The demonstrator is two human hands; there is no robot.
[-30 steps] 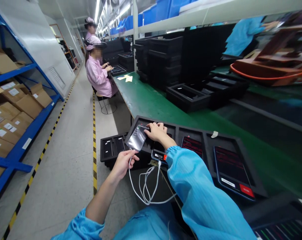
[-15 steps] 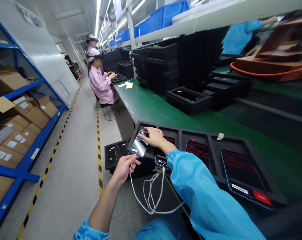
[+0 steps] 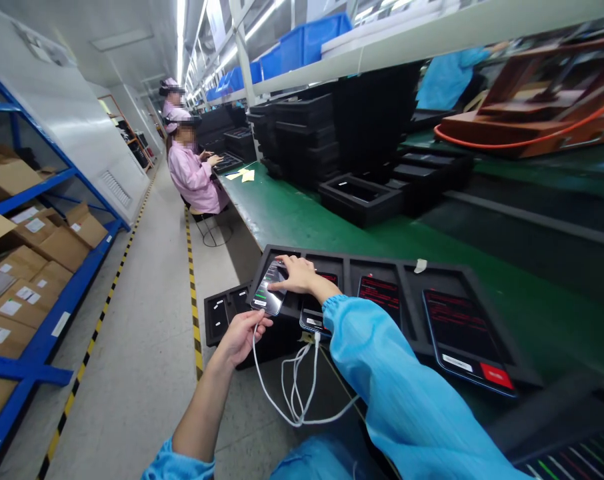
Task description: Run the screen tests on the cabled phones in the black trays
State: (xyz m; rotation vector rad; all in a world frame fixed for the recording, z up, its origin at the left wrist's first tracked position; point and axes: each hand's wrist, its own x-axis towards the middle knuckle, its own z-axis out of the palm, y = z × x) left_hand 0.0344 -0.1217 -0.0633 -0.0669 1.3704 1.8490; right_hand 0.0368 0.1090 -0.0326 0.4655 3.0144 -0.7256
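A smartphone (image 3: 263,293) with lines of text on its screen lies tilted in the leftmost slot of a black foam tray (image 3: 345,280). My right hand (image 3: 299,275) grips it from the right, thumb stretched over the screen and fingers at its far edge. At the phone's near end, my left hand (image 3: 243,333) pinches a white charging cable (image 3: 297,424); the plug is hidden by the fingers. A second phone (image 3: 313,321), partly under my right forearm, has a white plug at its lower end. Two more phones, one (image 3: 379,298) and another (image 3: 469,340), show red text.
Another black tray (image 3: 217,323) with phones sits lower, left of the bench. Stacked black trays (image 3: 307,137) stand on the green bench (image 3: 282,223), near an orange-brown fixture (image 3: 512,127). A person in pink (image 3: 195,170) sits farther along. Blue shelving (image 3: 89,267) with cartons lines the aisle.
The view has shifted slightly, so the scene sits farther left. Text on the leftmost phone's screen is clearer, with less glare. Both hands keep nearly the same hold.
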